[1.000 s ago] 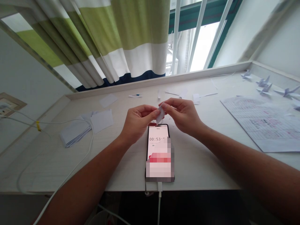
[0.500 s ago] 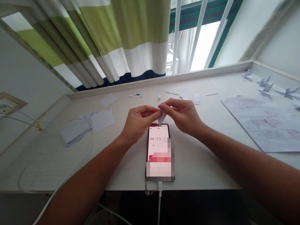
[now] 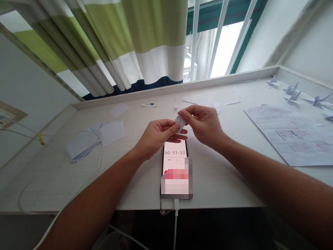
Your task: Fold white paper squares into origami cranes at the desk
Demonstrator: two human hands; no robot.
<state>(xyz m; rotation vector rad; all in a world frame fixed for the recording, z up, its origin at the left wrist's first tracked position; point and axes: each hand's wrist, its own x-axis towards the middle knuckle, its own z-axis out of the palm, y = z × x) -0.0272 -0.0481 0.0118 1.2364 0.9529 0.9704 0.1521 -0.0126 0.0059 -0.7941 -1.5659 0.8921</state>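
Note:
A small folded piece of white paper (image 3: pixel 180 124) is held up between my two hands, above the top end of a phone. My left hand (image 3: pixel 162 133) pinches its lower left side between thumb and forefinger, with the other fingers spread out beneath. At the paper's upper right, my right hand (image 3: pixel 204 121) grips it with thumb and fingertips. The phone (image 3: pixel 174 163) lies on the white desk, lit, with a running timer; my left fingers cover its top edge. A white charging cable (image 3: pixel 176 208) is plugged into its bottom.
Several folded paper cranes (image 3: pixel 292 93) stand at the far right, behind a printed sheet (image 3: pixel 283 139). On the left lie a stack of paper (image 3: pixel 82 146), a loose square (image 3: pixel 112 132) and a long white cable (image 3: pixel 102 149). Paper scraps (image 3: pixel 217 107) lie toward the back.
My left fingers have spread out below the paper and now cover the phone's top edge. The paper has turned slightly, and my right hand has risen a little.

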